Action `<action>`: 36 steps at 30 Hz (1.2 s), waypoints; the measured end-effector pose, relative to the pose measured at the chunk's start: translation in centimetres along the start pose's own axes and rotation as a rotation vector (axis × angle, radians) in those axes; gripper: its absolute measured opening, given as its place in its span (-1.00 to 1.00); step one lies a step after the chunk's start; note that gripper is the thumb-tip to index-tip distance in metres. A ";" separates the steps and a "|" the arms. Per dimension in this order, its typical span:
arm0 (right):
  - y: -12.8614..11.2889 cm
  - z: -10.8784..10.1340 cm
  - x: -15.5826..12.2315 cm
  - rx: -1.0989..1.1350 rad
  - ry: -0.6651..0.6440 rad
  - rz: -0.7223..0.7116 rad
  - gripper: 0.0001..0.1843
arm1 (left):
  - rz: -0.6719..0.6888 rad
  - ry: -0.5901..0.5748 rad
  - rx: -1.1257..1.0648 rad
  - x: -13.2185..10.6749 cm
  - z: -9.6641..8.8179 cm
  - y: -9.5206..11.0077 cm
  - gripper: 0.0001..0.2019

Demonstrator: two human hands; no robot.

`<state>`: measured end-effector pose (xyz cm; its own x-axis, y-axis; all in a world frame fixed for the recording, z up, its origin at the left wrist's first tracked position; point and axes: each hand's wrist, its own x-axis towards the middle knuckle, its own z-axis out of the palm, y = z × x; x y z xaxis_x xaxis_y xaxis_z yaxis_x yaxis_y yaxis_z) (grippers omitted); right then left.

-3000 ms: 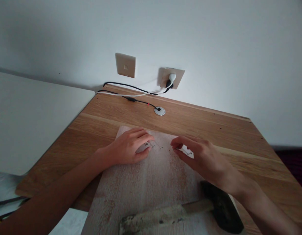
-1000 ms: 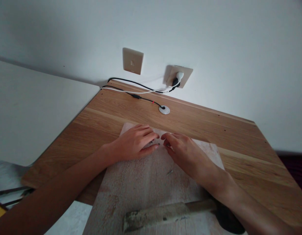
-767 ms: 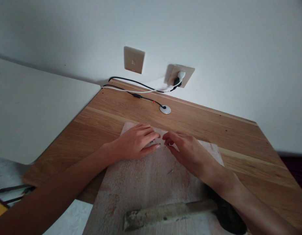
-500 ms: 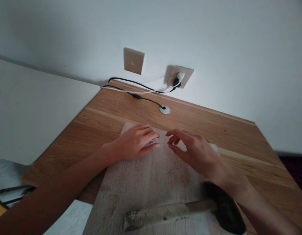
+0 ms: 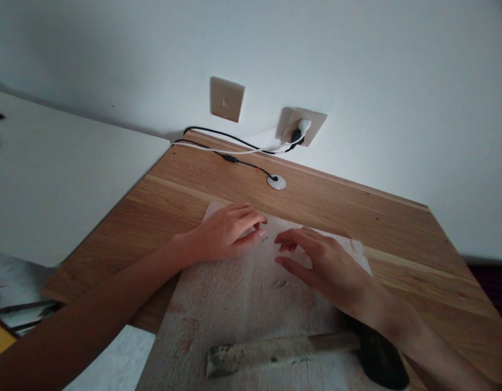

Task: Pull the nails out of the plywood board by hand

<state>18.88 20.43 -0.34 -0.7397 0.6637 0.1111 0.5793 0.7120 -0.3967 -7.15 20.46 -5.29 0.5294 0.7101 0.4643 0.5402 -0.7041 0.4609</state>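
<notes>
A pale wall [image 5: 357,81] fills the upper half of the view. Below it, a light brown wooden desk [image 5: 357,217] runs back to meet the wall. A white tabletop [image 5: 51,179] adjoins it on the left.

A worn, whitewashed board [image 5: 234,309] lies on the desk in front of the person, reaching to the bottom edge of the view. Both bare forearms come in from below onto it.

The left hand [image 5: 224,236] rests palm down on the board's far left corner. Its fingers are together and stretched forward, closed on nothing that shows. The right hand [image 5: 320,263] is just beside it, open with fingers loosely spread and slightly curled, low over the board and holding nothing.

An old hammer [image 5: 275,350] lies across the near end of the board, its dark head to the right, partly hidden under the right forearm.

On the wall are a beige plate [image 5: 226,99] and a socket [image 5: 303,126] with plugs in it. White and black cables [image 5: 234,149] trail from it along the desk's back edge, one ending at a round silver grommet [image 5: 276,182].

Two or three small nails [image 5: 280,283] lie loose on the board, just beside the right thumb.
</notes>
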 end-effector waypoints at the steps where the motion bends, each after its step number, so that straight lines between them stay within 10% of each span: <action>1: 0.1 0.0 0.5 -0.017 0.014 0.011 -0.77 | -0.027 0.026 -0.033 0.1 -0.1 0.0 -0.78; 36: -0.5 2.1 4.5 -0.056 -0.054 -0.047 -0.64 | -0.157 0.148 -0.153 0.3 -0.5 -0.3 -0.74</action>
<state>14.52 22.57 -1.51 -0.7830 0.6170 0.0789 0.5605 0.7549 -0.3407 -7.44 20.86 -4.93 0.3396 0.8098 0.4784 0.4972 -0.5864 0.6395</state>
